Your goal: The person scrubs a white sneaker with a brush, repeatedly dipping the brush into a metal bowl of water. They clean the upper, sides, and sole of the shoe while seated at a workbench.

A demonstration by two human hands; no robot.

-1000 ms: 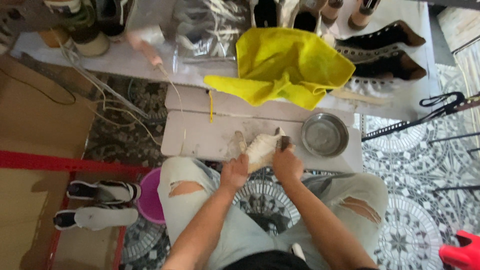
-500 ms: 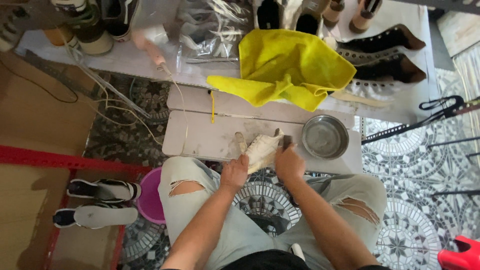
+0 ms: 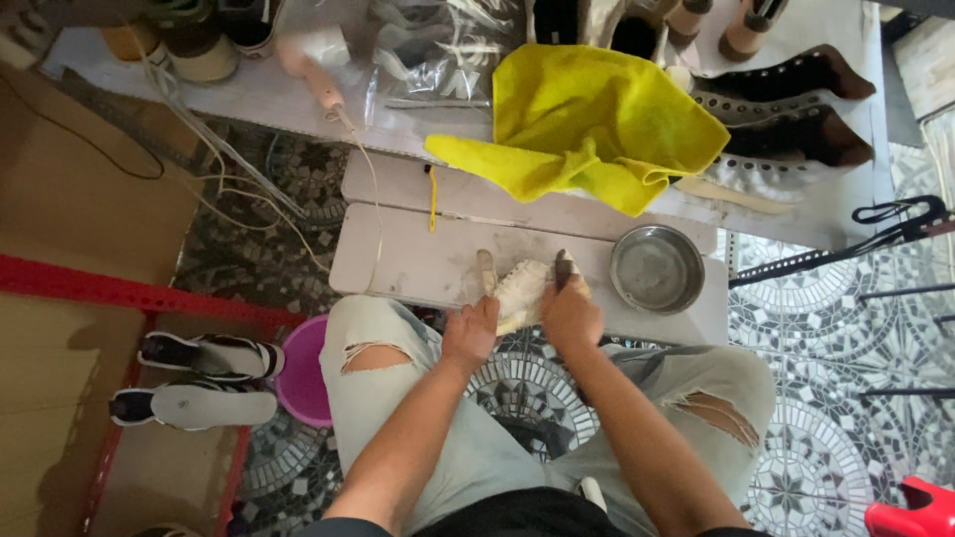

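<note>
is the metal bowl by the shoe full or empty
Empty, as far as shows: the bowl has a bare grey bottom, though a thin film of water cannot be ruled out.

The person wore pale, light-coloured jeans point(image 3: 468, 457) ripped open at both knees, a dark top point(image 3: 517, 519), and bare forearms.

Left hand point(image 3: 472, 332): we steady a white sneaker point(image 3: 519, 291) at its near side.
Right hand point(image 3: 571, 313): our grip closes round a small brush point(image 3: 563, 268) against the sneaker.
Bench point(image 3: 418, 261): metal bowl point(image 3: 657, 268) just right; yellow cloth point(image 3: 592, 124) beyond.
</note>
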